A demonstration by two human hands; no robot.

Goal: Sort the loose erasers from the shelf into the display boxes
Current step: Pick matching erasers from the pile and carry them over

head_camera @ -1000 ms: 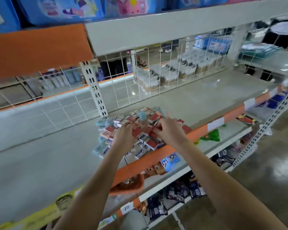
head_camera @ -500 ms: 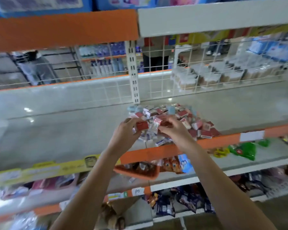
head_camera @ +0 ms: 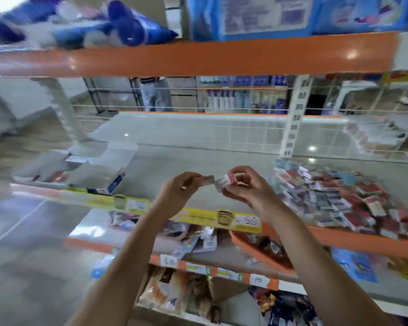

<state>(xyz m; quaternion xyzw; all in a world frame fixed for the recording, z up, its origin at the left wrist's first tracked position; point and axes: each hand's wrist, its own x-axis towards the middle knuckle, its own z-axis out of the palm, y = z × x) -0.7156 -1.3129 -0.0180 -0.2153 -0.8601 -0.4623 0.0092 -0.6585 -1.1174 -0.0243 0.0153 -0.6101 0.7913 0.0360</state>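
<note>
Both hands have lifted clear of the eraser pile (head_camera: 344,198), each carrying erasers. Display boxes (head_camera: 92,170) stand well left of that pile on the shelf (head_camera: 198,161). Between them, the left hand (head_camera: 178,192) pinches one small eraser (head_camera: 209,179); the right hand (head_camera: 247,189) curls round several. Its loosely held bunch could slip during the carry.

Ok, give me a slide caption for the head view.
Both hands, left and right, hold erasers lifted above the shelf, between the pile and display boxes.
</note>
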